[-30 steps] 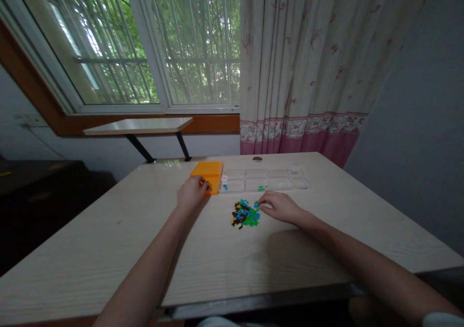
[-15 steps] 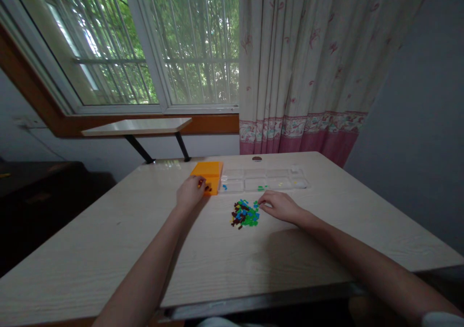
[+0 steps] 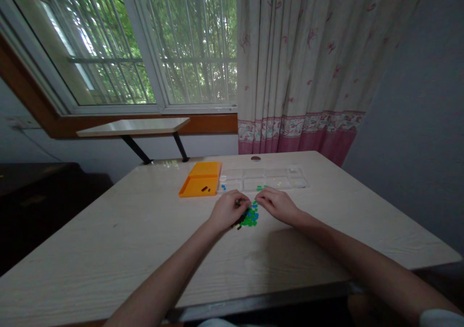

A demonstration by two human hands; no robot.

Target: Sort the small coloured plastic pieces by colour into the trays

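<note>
A small pile of plastic pieces (image 3: 251, 217), green, blue, dark brown and pale yellow, lies on the table between my hands. Over its left side is my left hand (image 3: 229, 209), fingers curled inward at the pieces and hiding many of them. My right hand (image 3: 277, 204) is at the pile's upper right edge, thumb and fingers pinched together; what they hold, if anything, is too small to name. Beyond the left hand lies an open orange box (image 3: 188, 187) with a few dark brown pieces (image 3: 205, 189) in it.
Right of the box, a clear compartment tray (image 3: 253, 174) holds a few blue, green and yellow pieces in its near row. A dark half-round object (image 3: 255, 158) is by the table's (image 3: 203, 269) far edge. A white shelf (image 3: 134, 126) stands at the back left.
My left hand has moved from the orange box rightward and nearer, to the pile. Brown pieces now show uncovered in the box. The right hand stays near the pile.
</note>
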